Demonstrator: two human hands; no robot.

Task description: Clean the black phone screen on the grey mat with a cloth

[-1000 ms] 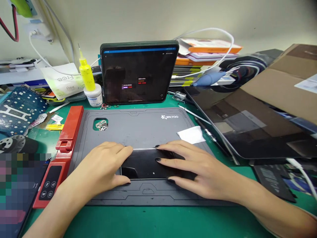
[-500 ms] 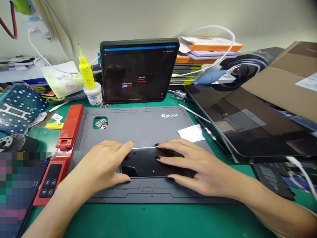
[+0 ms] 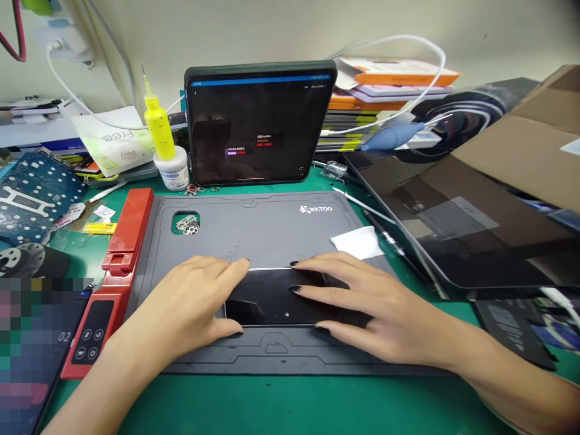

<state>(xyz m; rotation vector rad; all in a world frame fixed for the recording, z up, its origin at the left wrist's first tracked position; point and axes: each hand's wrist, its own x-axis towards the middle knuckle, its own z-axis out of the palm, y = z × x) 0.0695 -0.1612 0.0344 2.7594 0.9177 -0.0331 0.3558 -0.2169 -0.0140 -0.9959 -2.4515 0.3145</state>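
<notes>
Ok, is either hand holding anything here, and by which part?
Both are: the left hand and right hand hold a black glossy panel lying on the grey mat, fingers at its long top and bottom edges.

Left hand [image 3: 181, 302] and right hand [image 3: 380, 308] lie flat, fingers spread

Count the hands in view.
2: the left hand lies at the left end of the black panel, and the right hand lies over its right end, both above the grey mat.
</notes>
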